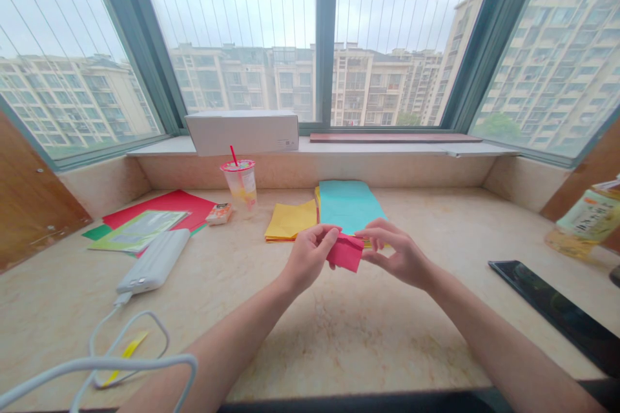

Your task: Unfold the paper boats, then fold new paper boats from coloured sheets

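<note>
My left hand [312, 255] pinches a small folded piece of red paper [346, 253] by its left side, the thumb on top. The paper is held above the counter and shows a fold along its upper edge. At the paper's right edge is my right hand [394, 251], its thumb and fingers apart; whether the fingertips touch the paper I cannot tell. Just behind my hands lie a stack of yellow paper squares [290, 219] and a stack topped with light blue sheets [349, 203].
To the left are a white power bank [155, 262] with a cable [140, 361], red paper [179, 206], a small packet [219, 213] and a plastic cup with a straw [241, 184]. A dark phone [557, 310] and a bottle [588, 219] are at right. A white box [242, 132] stands on the sill.
</note>
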`<state>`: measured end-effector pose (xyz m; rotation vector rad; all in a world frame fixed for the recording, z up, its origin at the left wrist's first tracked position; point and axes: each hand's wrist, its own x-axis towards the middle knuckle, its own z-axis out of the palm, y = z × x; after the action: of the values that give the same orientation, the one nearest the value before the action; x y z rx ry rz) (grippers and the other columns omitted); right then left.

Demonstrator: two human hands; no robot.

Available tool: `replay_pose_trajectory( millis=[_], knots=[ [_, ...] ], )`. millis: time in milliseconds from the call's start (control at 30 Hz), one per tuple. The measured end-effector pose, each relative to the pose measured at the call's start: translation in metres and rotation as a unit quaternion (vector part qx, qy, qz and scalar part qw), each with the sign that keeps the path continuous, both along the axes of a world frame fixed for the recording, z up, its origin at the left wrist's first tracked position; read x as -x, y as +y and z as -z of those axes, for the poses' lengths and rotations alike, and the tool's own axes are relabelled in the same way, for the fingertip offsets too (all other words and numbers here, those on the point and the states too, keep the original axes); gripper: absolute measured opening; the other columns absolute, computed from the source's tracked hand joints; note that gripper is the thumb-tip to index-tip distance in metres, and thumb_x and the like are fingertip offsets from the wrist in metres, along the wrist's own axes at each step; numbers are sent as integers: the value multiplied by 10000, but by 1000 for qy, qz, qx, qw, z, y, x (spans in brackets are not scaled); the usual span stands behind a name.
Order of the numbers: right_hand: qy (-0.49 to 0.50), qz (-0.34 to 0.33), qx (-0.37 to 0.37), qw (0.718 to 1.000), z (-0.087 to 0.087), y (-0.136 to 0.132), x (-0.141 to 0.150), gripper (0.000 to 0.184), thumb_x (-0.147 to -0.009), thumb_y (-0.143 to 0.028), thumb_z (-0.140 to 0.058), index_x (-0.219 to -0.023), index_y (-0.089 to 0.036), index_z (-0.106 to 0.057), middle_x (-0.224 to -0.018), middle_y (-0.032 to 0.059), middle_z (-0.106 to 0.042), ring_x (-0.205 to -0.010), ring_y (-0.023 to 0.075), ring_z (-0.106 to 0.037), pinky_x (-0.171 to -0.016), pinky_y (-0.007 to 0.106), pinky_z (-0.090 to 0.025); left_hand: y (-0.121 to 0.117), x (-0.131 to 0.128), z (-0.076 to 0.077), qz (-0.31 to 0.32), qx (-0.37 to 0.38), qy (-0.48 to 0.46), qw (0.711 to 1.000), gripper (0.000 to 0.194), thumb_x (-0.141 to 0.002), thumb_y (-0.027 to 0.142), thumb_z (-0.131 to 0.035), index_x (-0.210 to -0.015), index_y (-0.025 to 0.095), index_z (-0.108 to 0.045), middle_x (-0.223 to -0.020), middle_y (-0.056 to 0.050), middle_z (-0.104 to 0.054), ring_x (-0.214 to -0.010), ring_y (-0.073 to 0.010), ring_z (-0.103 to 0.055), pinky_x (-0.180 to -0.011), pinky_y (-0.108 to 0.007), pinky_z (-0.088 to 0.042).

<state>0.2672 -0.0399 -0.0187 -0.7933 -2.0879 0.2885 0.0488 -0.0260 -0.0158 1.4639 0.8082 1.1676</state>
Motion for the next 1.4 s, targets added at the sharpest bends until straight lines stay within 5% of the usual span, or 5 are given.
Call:
replay_pose_trajectory(
  millis=[167, 333, 633, 1000, 1400],
  knots=[
    [19, -22, 87, 996, 2, 1, -1, 335, -844, -415, -697, -1117, -222, -681, -1095, 81, -608, -731, 136, -602, -714, 323, -525, 0, 0, 0, 12, 7, 4, 1000, 410, -848, 487, -624, -932, 89, -682, -671, -49, -677, -462, -107, -574, -392, -202, -460],
    [32, -42, 216, 975, 2, 1, -1, 404, -828, -448, -707, -1156, -214, -675, -942, 62, -727, -767, 174, -641, -710, 320, -513, 0, 0, 1, 23, 10, 4, 1000, 414, -846, 505, -622, -908, 100, -685, -662, -47, -675, -465, -112, -581, -393, -202, -462],
    [28, -78, 289, 954, -1, 0, -2, 425, -853, -403, -685, -1229, -212, -640, -1012, 71, -729, -800, 174, -648, -756, 329, -523, 3, 4, 3, 28, -10, 30, 999, 392, -860, 482, -613, -875, 100, -700, -647, -45, -663, -474, -96, -556, -399, -180, -440],
    [9, -137, 282, 949, -1, -4, -2, 500, -926, -342, -573, -1409, -260, -476, -1162, 81, -653, -912, 185, -644, -781, 331, -531, 1, 4, 4, 43, -43, 69, 996, 359, -883, 466, -577, -986, 134, -664, -685, -26, -660, -493, -98, -559, -408, -181, -429],
    [11, -30, 134, 990, 8, 2, 3, 428, -994, -459, -428, -1207, -168, -659, -737, 43, -707, -632, 147, -642, -618, 276, -522, 2, 2, 4, 25, -31, 77, 996, 440, -896, 500, -532, -1038, 102, -653, -684, -31, -654, -478, -101, -550, -397, -197, -444]
  ],
)
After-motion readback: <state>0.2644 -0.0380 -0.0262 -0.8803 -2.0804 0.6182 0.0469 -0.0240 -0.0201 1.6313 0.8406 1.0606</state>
